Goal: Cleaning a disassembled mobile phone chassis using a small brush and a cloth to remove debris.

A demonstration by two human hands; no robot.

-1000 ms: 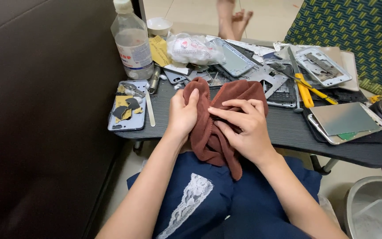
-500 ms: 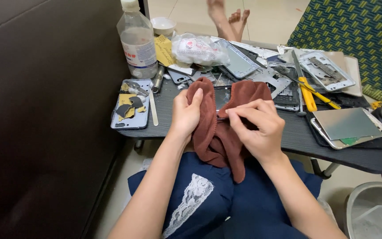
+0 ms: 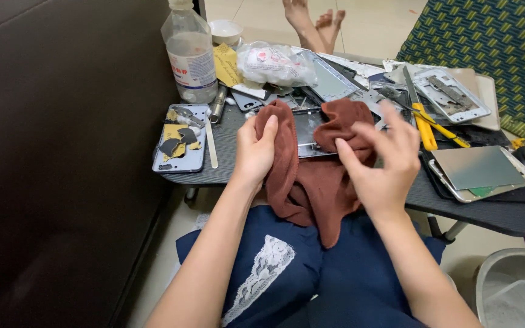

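Table (image 3: 487,212): dark, narrow, crowded. Its near edge runs just under my wrists; the bare strip lies to the right of my right hand, along that edge. To the left of my left hand the top ends close by, at a dark wall (image 3: 62,152).

Cloth (image 3: 311,182): reddish-brown, draped over the near edge and hanging onto my lap. It lies between and under both hands, bunched in two humps with a flat metal phone frame (image 3: 308,136) showing in the gap between them.

Left hand (image 3: 255,149): fingers nearly straight and together, thumb up, pressed flat on the left hump of the cloth. It rests on the cloth rather than gripping it.

Right hand (image 3: 384,158): fingers spread wide and lifted, blurred. Thumb tip touches the right hump of the cloth; the other fingers hold nothing.

Left of my left hand, near: a pale tray (image 3: 177,159) with yellow and dark scraps, and a thin flat stick (image 3: 211,146) beside it.

Beyond my left hand: a clear plastic bottle (image 3: 189,54), upright, at the far edge.

Beyond both hands: a plastic bag (image 3: 274,64) and a heap of phone parts (image 3: 451,94).

Just right of my right fingers: a yellow-handled tool (image 3: 423,130); further right, a silver phone back (image 3: 478,170) lying flat.
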